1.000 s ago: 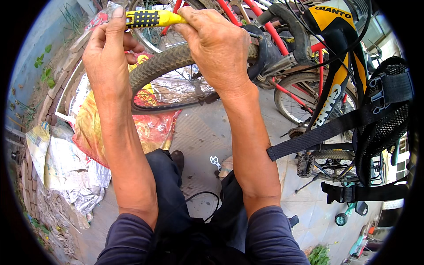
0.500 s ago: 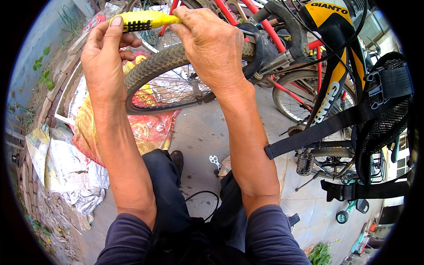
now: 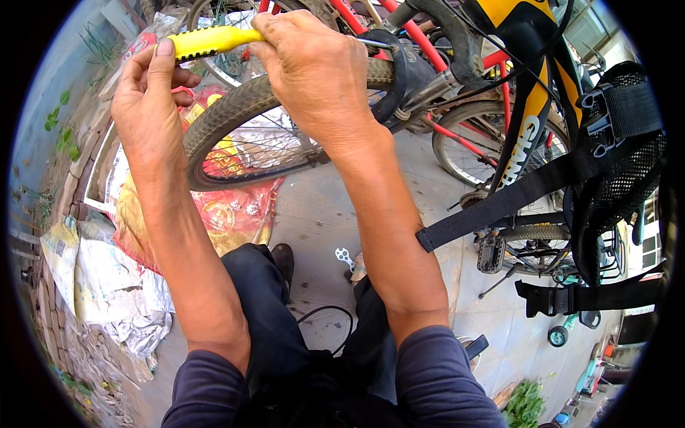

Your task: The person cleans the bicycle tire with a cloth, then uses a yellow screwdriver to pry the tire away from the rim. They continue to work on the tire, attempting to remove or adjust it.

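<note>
Before the bicycle wheel, both hands are raised around a yellow tool handle [image 3: 214, 43] with black ribbed patches. My left hand [image 3: 151, 89] is closed at its left end, thumb on top. My right hand [image 3: 310, 68] wraps round its tapered right end. A thin metal rod [image 3: 374, 43] shows beyond my right fist; I cannot tell whether it belongs to the handle or the bicycle. Behind and below my hands is a knobbly bicycle tyre [image 3: 235, 118], its wheel running up to a dark fork [image 3: 410, 68].
Several bicycles stand at the far side and right, one with a black and yellow frame [image 3: 531, 118]. Black straps [image 3: 499, 207] hang at the right. A flat multi-hole spanner [image 3: 344, 255] lies on the floor by my feet. Sacks [image 3: 107, 278] lie at the left.
The yellow handle has turned about its length, so its black ribs now face more downward. Both hands and the scene have shifted slightly left in view.
</note>
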Demonstrator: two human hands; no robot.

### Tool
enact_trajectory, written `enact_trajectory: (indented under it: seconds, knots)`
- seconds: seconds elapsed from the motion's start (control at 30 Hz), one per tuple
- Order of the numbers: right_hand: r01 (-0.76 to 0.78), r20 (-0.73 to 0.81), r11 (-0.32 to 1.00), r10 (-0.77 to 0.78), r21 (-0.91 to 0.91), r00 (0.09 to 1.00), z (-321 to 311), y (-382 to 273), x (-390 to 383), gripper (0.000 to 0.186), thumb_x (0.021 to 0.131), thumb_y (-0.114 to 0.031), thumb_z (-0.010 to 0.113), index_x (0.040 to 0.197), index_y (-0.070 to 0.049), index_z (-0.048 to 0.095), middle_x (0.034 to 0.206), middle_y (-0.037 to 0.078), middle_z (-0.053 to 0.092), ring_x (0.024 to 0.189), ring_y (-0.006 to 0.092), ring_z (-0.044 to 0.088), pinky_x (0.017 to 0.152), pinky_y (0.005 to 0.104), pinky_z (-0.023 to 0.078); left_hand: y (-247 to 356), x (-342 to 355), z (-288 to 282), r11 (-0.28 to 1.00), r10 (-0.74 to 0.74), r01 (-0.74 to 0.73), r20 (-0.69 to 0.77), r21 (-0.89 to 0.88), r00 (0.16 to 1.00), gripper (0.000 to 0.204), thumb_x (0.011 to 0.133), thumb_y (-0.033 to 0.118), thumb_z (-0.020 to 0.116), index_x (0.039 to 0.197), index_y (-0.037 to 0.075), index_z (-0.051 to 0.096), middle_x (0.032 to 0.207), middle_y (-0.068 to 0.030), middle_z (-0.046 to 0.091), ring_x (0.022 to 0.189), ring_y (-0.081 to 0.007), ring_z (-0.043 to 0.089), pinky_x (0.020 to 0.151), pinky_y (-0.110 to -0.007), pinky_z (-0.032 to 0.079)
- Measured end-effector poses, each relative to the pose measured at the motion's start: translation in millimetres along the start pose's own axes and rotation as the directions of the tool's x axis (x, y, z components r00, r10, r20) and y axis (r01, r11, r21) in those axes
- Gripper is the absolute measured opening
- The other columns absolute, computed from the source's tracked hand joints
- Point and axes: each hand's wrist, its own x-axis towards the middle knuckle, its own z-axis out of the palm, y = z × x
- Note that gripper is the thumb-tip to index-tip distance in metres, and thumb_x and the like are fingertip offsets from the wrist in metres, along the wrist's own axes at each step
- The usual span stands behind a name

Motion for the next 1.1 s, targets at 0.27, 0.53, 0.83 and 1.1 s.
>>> enact_trajectory:
  seconds: [0.27, 0.53, 0.83, 1.1]
  knots:
    - [-0.015, 0.004, 1.0, 0.015, 0.001, 1.0, -2.7, 2.7, 1.1, 0.026, 0.075, -0.015, 0.075, 0.1, -0.009, 0.071, 0.087, 0.007, 0.068, 0.073, 0.0262, 0.066, 0.06, 0.0354, 0.051, 6.6, -1.9, 2.5, 0.998, -0.002, 0.004, 0.027, -0.062, 1.0, 0.033, 0.092, 0.029, 0.066, 0.106, -0.001, 0.062, 0.079, -0.0067, 0.064, 0.071, -0.0134, 0.066, 0.054, -0.02, 0.047]
    - [0.057, -0.02, 0.998, -0.057, 0.009, 0.998, 3.3, 6.3, -2.3, 0.014, 0.074, -0.005, 0.062, 0.088, -0.006, 0.067, 0.075, 0.01, 0.064, 0.063, 0.0282, 0.067, 0.055, 0.037, 0.052, -6.2, 5.0, 1.3, 0.998, -0.043, 0.04, -0.058, -0.043, 0.997, 0.026, 0.092, 0.028, 0.066, 0.089, 0.003, 0.056, 0.058, 0.0017, 0.047, 0.049, -0.0093, 0.048, 0.045, -0.021, 0.034]
    - [0.024, 0.019, 1.0, -0.023, -0.02, 1.0, 3.5, 5.6, -4.4, 0.015, 0.075, -0.01, 0.067, 0.089, -0.007, 0.069, 0.078, 0.009, 0.065, 0.066, 0.0277, 0.067, 0.057, 0.0364, 0.052, -3.5, 2.9, 0.7, 0.997, -0.073, 0.072, -0.022, -0.012, 0.997, 0.026, 0.093, 0.029, 0.063, 0.088, 0.004, 0.055, 0.057, -0.0003, 0.051, 0.052, -0.0113, 0.055, 0.047, -0.021, 0.038]
    - [0.005, 0.074, 0.999, -0.001, -0.052, 0.997, 6.1, 8.0, -7.8, 0.024, 0.073, -0.017, 0.076, 0.096, -0.01, 0.071, 0.081, 0.006, 0.066, 0.071, 0.0262, 0.066, 0.06, 0.0368, 0.051, -13.2, 2.8, 2.2, 0.966, -0.254, 0.253, 0.001, 0.059, 0.967, 0.045, 0.091, 0.047, 0.062, 0.08, 0.004, 0.057, 0.049, 0.0011, 0.044, 0.045, -0.0098, 0.05, 0.043, -0.022, 0.034]
